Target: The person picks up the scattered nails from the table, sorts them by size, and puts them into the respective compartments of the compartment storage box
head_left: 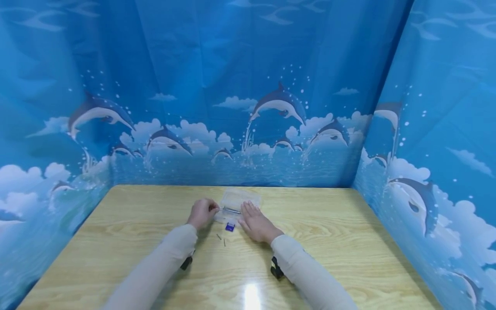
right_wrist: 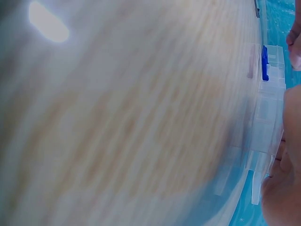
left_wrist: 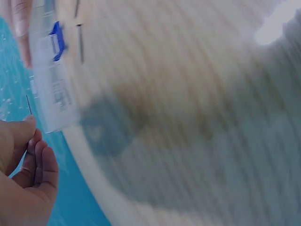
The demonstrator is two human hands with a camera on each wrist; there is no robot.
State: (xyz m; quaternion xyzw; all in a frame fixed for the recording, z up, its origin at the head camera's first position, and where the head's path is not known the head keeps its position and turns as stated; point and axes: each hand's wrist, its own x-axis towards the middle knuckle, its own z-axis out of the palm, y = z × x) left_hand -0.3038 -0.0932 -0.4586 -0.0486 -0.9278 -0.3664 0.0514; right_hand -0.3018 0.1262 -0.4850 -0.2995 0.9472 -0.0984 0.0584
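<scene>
A clear plastic box point(head_left: 221, 218) lies near the table's far side, its transparent lid point(head_left: 238, 194) raised or laid back behind it. My left hand point(head_left: 203, 213) is at the box's left end, pinching a thin dark nail point(left_wrist: 29, 105) between thumb and index finger. Fingers extended, my right hand point(head_left: 256, 223) rests on the box's right end; in the right wrist view its fingertips are partly hidden behind the clear wall. Silvery metal pieces point(head_left: 231, 210) lie inside the box. A blue latch point(head_left: 230, 227) shows at the box's front.
Two loose nails, one nearer the box point(head_left: 218, 237) and another point(head_left: 224, 242) close by, lie on the wood-grain table point(head_left: 329, 241) in front of the box. A blue dolphin-print curtain point(head_left: 240, 159) stands behind the table's far edge and along its sides.
</scene>
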